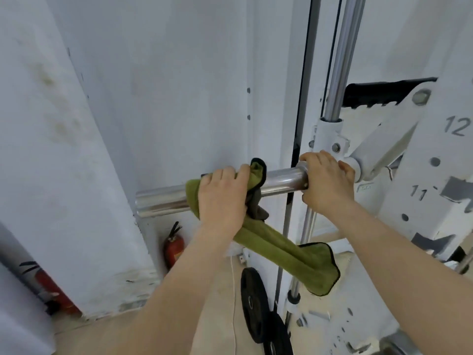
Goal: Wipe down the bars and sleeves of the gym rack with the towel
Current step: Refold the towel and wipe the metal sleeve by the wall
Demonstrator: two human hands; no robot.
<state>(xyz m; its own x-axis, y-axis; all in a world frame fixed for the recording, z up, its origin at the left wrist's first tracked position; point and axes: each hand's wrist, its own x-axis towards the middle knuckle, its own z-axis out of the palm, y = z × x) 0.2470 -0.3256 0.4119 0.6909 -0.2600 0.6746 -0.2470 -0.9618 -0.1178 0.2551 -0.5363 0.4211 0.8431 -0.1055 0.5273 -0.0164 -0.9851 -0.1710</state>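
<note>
Wrapping the sleeve, the towel lies bunched under the left grip.

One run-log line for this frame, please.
stage: wiping sleeve | left hand: grips green towel around chrome sleeve | right hand: grips sleeve's inner end | towel tail: hanging

Middle of sleeve beneath towel and left hand

Both bare forearms reach up and forward from the bottom of the view. The left hand, its back to the camera, curls its fingers over the towel on the sleeve. The right hand grips the sleeve's inner end, knuckles up.
</note>
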